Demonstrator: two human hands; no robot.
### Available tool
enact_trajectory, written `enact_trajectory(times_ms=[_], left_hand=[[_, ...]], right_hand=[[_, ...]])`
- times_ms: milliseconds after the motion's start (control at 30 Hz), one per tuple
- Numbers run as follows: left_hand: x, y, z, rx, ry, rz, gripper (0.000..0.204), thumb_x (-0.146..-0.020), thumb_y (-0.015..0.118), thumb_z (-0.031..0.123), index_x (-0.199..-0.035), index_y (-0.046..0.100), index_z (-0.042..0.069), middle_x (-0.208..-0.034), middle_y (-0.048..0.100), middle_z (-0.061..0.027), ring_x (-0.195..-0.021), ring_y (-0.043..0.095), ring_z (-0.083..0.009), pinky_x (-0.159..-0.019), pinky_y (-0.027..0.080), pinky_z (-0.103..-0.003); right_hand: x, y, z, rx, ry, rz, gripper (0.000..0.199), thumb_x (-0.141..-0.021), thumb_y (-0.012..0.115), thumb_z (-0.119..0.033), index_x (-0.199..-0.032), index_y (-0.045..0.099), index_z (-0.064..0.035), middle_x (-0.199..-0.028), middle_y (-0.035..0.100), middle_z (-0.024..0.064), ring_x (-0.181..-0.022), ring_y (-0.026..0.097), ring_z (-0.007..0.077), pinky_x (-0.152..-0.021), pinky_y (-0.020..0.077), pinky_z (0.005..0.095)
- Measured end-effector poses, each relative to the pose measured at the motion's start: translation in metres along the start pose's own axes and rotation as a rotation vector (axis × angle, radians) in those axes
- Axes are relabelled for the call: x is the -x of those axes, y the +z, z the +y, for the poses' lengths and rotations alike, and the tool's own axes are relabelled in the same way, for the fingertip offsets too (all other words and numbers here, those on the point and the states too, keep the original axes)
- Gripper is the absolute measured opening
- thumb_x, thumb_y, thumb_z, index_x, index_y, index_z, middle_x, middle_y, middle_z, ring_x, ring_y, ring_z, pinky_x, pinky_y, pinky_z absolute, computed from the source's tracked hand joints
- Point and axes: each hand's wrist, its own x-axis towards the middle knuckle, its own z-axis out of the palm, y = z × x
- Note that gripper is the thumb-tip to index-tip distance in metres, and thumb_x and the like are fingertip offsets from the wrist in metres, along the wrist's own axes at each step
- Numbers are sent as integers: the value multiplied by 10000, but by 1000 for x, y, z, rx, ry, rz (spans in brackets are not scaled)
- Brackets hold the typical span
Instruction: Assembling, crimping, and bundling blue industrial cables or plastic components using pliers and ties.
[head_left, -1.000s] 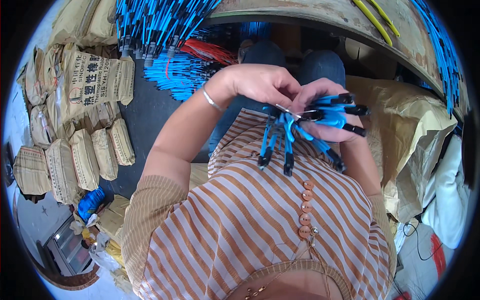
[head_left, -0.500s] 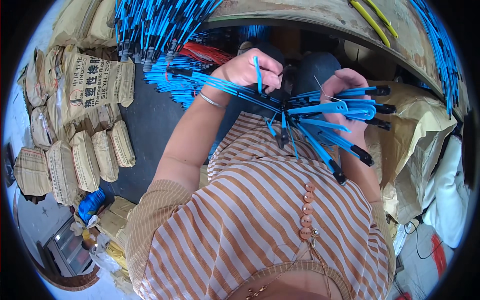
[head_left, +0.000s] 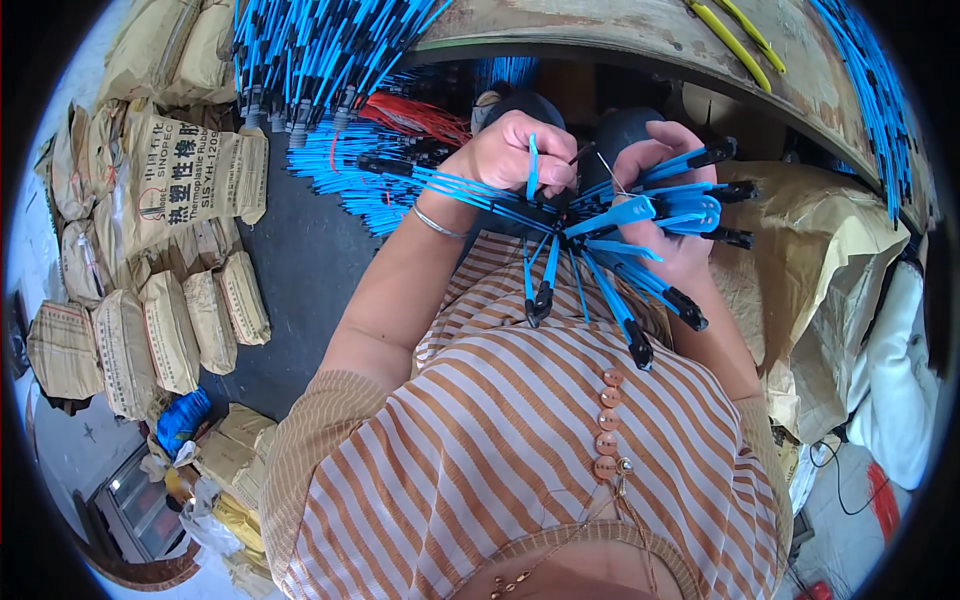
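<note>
I see the bundle of blue cables (head_left: pixel 600 235) fanned out at upper centre of the frame, just above the striped shirt (head_left: pixel 520 470), black plug ends pointing out on all sides. My left hand (head_left: pixel 520 155) is curled closed around the bundle's left side, 1 blue strand pinched upright between its fingers. My right hand (head_left: pixel 665 215) cups the right side, fingers wrapped over several cables; how tight, I cannot tell. A thin wire tie (head_left: pixel 605 170) appears to stand between the 2 hands. My judgement: keep the crossing point clamped, gather stray strands inward before twisting, and keep the plugs aligned. More blue cables (head_left: pixel 320 50) hang at upper left, beside stacked sacks (head_left: pixel 150 250).
</note>
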Motion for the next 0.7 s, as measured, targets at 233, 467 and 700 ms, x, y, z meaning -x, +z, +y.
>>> enact_trajectory(times_ms=[233, 467, 700], left_hand=[[1, 2, 0, -105, 9, -27, 45, -744, 626, -19, -708, 640, -41, -662, 596, -108, -547, 510, -168, -525, 417, -244], [1, 22, 21, -94, -120, 127, 50, -746, 629, 4, -781, 646, -26, -702, 622, -105, -587, 523, -167, -597, 441, -236], [-1, 42, 49, -481, -124, 195, 320, -720, 651, 49, -1027, 598, -21, -955, 628, -123, -795, 570, -180, -738, 464, -273]], right_hand=[[-6, 6, -4, 37, 47, -12, 547, -708, 638, -4, -1212, 425, -7, -838, 578, 74, -696, 516, 131, -608, 422, 236], [-14, 9, -5, 111, 92, 87, 544, -710, 684, -26, -1199, 446, -11, -836, 576, 63, -704, 521, 119, -619, 430, 234], [-22, 1, 10, 433, 65, 114, 482, -707, 627, -18, -1166, 482, -24, -818, 566, 57, -691, 519, 125, -613, 426, 237]])
